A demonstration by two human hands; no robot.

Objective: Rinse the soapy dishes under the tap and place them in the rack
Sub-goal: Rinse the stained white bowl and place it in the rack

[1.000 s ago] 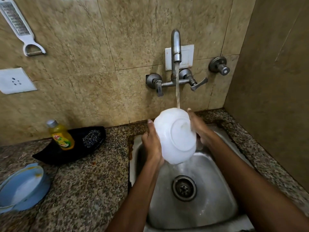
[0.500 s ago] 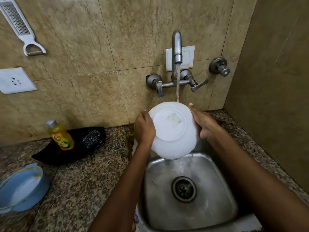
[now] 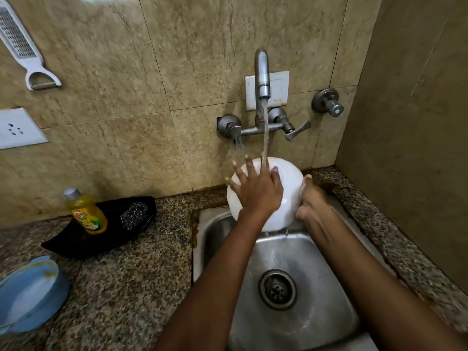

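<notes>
Now the white bowl (image 3: 288, 188) is plain, glossy and wet, held tilted over the back of the steel sink (image 3: 298, 269) with the tap (image 3: 262, 79) stream striking its upper edge; the left hand (image 3: 255, 192) lies flat across it, fingers (image 3: 239, 171) spread apart, where half a second ago it curled round the left rim; the right hand (image 3: 310, 201) grips the right rim, thumb on top; on the desk (image 3: 131, 274) a black tray (image 3: 101, 229) holds a yellow dish-soap bottle (image 3: 86, 212) and a steel scrubber (image 3: 134, 215); a blue bowl (image 3: 30, 292) at the left shows yellow smears.
</notes>
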